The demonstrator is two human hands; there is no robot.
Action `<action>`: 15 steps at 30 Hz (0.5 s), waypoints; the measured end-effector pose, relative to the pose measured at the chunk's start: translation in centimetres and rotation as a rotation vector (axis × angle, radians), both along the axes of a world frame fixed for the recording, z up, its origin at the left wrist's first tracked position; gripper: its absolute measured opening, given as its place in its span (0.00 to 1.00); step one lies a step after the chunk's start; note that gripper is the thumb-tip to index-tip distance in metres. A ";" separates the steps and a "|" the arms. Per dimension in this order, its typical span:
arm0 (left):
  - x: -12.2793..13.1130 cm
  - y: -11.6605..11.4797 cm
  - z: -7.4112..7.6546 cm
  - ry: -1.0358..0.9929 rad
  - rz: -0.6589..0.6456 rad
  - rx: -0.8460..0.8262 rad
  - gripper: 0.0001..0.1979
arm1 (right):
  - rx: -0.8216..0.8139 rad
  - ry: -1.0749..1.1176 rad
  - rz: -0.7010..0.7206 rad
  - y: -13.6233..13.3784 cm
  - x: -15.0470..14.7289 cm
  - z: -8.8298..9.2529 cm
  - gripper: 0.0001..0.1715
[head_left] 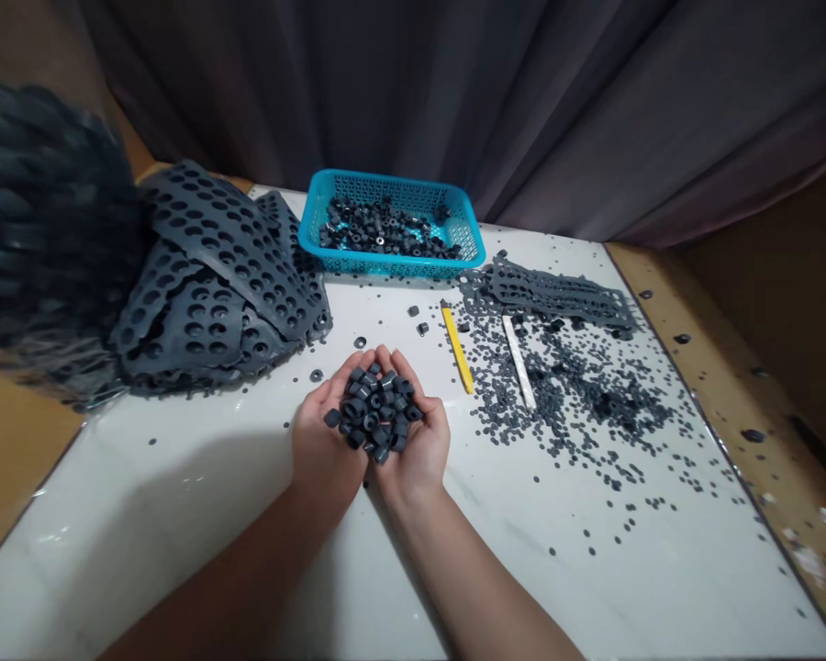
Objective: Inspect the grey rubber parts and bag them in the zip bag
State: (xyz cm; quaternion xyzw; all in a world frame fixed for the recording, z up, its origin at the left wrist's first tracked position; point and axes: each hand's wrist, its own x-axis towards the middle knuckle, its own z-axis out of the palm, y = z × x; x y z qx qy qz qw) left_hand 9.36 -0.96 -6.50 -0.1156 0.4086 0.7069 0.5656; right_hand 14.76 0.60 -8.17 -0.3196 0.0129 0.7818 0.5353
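My left hand [327, 431] and my right hand [419, 441] are cupped side by side above the white table, palms up. Heaped across both palms lies a pile of small black rubber bushings [378, 408], short cylinders with holes, some showing their hollow ends. The fingers curl up around the heap, with the fingertips pointing away from me. Beyond my hands stands a blue plastic basket [391, 268] holding many more of these black pieces. A few loose pieces, among them a ring [317, 375], lie on the table near my left fingers.
Perforated black rubber sheets [213, 266] are stacked at left, beside a large plastic bag [41, 229] of dark pieces. At right lie a yellow cutter [458, 349], a white stick [519, 363], perforated strips [557, 292] and scattered black discs [564, 413]. A grey curtain [399, 83] hangs behind.
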 end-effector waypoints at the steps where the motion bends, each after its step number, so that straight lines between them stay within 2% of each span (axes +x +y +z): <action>1: 0.0 -0.1 0.2 0.009 -0.009 -0.002 0.21 | -0.009 0.002 -0.001 0.0 0.0 0.0 0.23; 4: 0.1 -0.3 0.7 0.028 -0.032 0.012 0.21 | -0.050 -0.005 0.000 0.0 0.1 -0.2 0.23; 8: 0.1 -0.5 0.5 -0.003 -0.034 0.029 0.20 | -0.082 -0.011 0.004 0.0 0.2 -0.3 0.23; 15: -0.1 -0.6 0.1 -0.031 -0.015 0.073 0.20 | -0.029 -0.030 0.020 0.0 0.4 -0.2 0.23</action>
